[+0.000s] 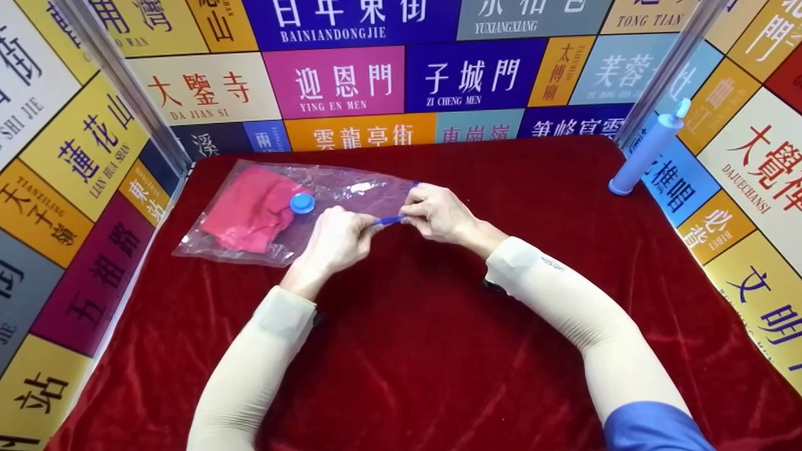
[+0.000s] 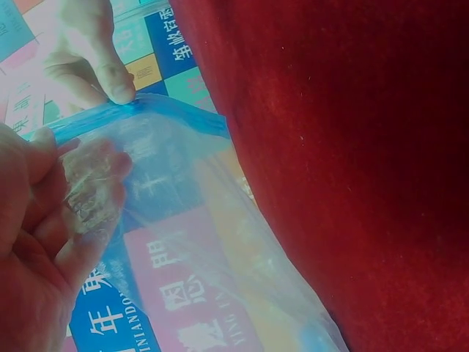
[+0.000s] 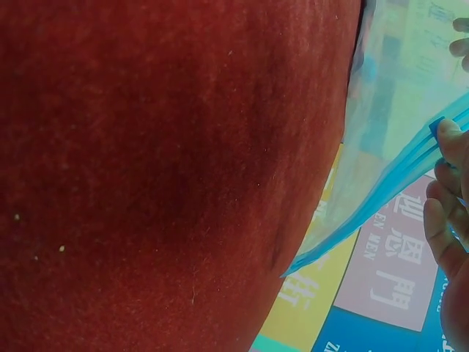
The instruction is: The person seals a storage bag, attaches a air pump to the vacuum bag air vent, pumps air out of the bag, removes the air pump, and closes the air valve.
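Observation:
A clear plastic storage bag (image 1: 341, 178) lies left of centre with a folded pink-red cloth (image 1: 241, 210) inside and a round blue valve (image 1: 302, 203) on top. Its blue zip strip (image 2: 183, 114) runs along the open-end edge. My left hand (image 1: 338, 235) pinches the strip near its front part. Close beside it, my right hand (image 1: 438, 213) pinches the same strip farther along. In the right wrist view the right thumb sits against a small dark-blue zip slider (image 3: 435, 128). Whether the strip is sealed cannot be told.
A light-blue hand pump (image 1: 645, 153) stands upright at the table's far right corner. Dark red velvet cloth (image 1: 407, 351) covers the table. Panels with printed signs (image 1: 332, 81) wall the back and sides, with metal posts (image 1: 664, 69) at the corners.

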